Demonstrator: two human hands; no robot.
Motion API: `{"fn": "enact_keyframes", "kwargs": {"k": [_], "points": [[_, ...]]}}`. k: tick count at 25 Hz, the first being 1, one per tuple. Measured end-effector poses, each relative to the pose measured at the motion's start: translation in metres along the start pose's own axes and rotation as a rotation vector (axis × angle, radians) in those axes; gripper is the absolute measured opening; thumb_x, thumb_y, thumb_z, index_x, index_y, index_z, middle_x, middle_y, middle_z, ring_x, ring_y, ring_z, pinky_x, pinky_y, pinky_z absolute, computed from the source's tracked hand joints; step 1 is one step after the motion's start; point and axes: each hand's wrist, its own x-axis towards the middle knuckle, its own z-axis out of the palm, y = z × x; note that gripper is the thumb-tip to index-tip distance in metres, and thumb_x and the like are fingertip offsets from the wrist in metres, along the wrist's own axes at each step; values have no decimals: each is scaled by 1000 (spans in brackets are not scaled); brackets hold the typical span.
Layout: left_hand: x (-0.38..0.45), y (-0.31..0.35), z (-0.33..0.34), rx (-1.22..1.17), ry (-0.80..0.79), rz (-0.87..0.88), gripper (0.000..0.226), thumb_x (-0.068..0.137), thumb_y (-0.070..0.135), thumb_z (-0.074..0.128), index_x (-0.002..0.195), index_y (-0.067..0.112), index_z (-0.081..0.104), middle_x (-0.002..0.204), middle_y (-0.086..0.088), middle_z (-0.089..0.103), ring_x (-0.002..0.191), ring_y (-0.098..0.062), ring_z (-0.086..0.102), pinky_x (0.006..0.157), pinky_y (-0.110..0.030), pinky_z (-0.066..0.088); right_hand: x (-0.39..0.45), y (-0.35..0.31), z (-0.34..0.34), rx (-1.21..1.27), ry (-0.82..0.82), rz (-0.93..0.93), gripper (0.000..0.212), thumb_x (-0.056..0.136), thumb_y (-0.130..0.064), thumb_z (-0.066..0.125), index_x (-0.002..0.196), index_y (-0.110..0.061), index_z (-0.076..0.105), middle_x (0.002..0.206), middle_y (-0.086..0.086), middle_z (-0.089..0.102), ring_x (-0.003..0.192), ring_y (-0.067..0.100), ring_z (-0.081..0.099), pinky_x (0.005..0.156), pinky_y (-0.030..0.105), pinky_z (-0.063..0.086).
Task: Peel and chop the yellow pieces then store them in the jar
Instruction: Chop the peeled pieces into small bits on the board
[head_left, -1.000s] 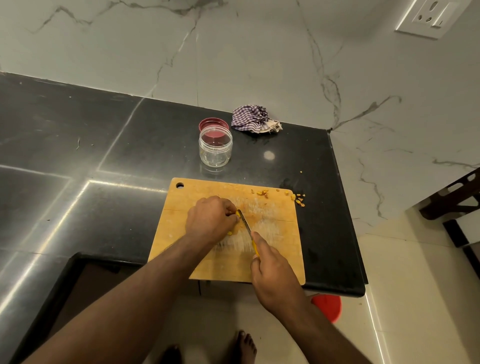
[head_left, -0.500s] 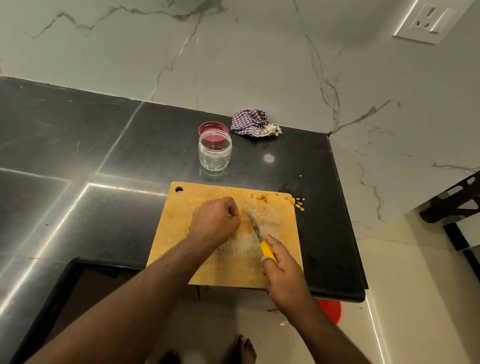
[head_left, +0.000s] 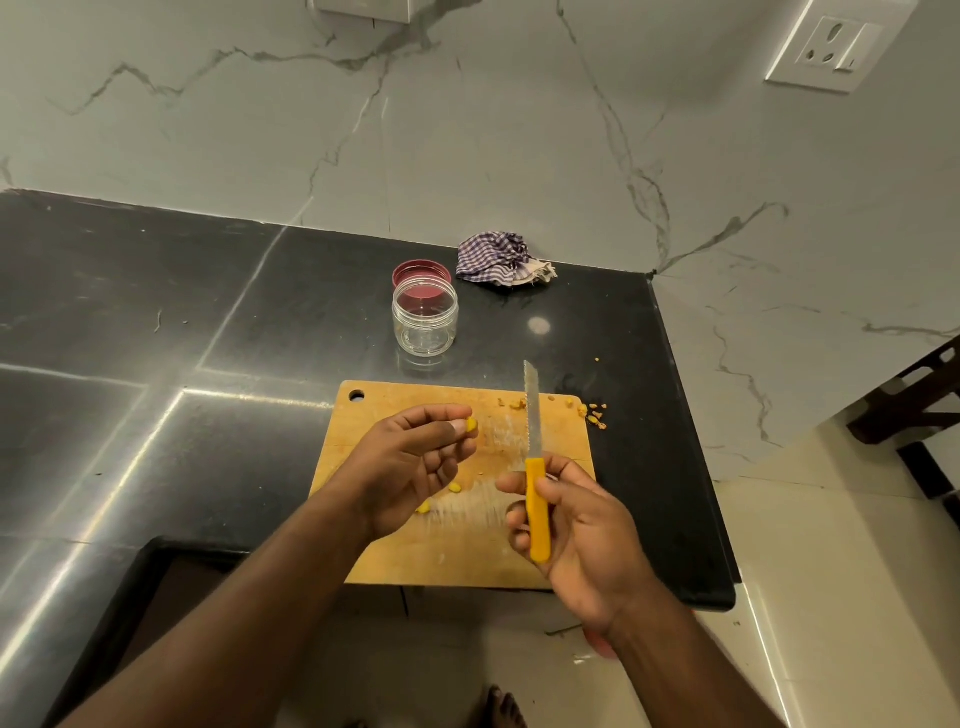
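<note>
My left hand (head_left: 410, 462) is raised over the wooden cutting board (head_left: 395, 405) and pinches a small yellow piece (head_left: 470, 425) between thumb and fingertips. My right hand (head_left: 566, 525) grips a knife (head_left: 535, 467) by its yellow handle, the serrated blade pointing away from me above the board. Two more yellow pieces (head_left: 454, 487) lie on the board below my left hand. The clear jar (head_left: 425, 322) stands open and empty on the black counter behind the board, its red lid (head_left: 420, 271) just behind it.
Yellow-brown peel scraps (head_left: 595, 413) lie at the board's far right corner and on the counter (head_left: 156, 338) beside it. A checked cloth (head_left: 501, 259) sits against the marble wall. The counter's right edge (head_left: 696, 467) drops to the floor. A wall socket (head_left: 831, 47) is at upper right.
Both hands have lifted off the board. My left hand has turned palm up with a yellow piece pinched in it, and the knife has swung up and away from the cutting spot.
</note>
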Motion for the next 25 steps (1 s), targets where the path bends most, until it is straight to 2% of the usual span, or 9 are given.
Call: {"fn": "enact_keyframes", "kwargs": {"k": [2, 5, 7, 11, 16, 25], "points": [[-2, 1, 2, -30, 1, -13, 28, 87, 1, 67, 114, 4, 68, 99, -13, 73, 91, -22, 71, 69, -24, 55, 10, -1, 3, -159, 38, -20, 28, 97, -5, 41, 120, -11, 56, 87, 15, 65, 57, 20, 50, 50, 30, 35], [-5, 3, 5, -23, 5, -16, 29, 83, 1, 70, 112, 4, 68, 96, -11, 72, 88, -20, 71, 66, -22, 56, 19, -4, 9, -326, 41, -54, 36, 100, -13, 45, 121, -35, 63, 78, 9, 60, 50, 15, 44, 45, 26, 31], [-6, 2, 6, -31, -7, -16, 28, 85, 1, 68, 113, 4, 68, 94, -11, 72, 85, -19, 71, 66, -22, 56, 22, -5, 12, -356, 9, -64, 34, 101, -18, 48, 121, -41, 64, 76, 8, 59, 49, 15, 42, 44, 25, 29], [-5, 2, 6, -52, -22, -18, 25, 90, 0, 64, 115, 4, 65, 97, -14, 72, 88, -23, 71, 69, -25, 59, 25, -6, 13, -364, -24, -74, 33, 101, -20, 50, 122, -41, 64, 76, 8, 59, 49, 15, 42, 44, 25, 30], [-3, 2, 6, -72, -13, -4, 16, 90, -2, 62, 104, 5, 65, 96, -15, 72, 91, -25, 72, 71, -26, 60, 29, -6, 14, -376, -36, -79, 33, 101, -20, 51, 123, -40, 64, 75, 8, 59, 49, 16, 41, 43, 25, 28], [0, -2, 9, -125, -31, 6, 18, 88, 2, 65, 106, 7, 63, 93, -11, 70, 84, -20, 69, 70, -25, 58, 31, -2, 16, -315, -67, -37, 32, 101, -20, 51, 122, -40, 66, 77, 9, 59, 48, 14, 41, 44, 24, 30]]}}
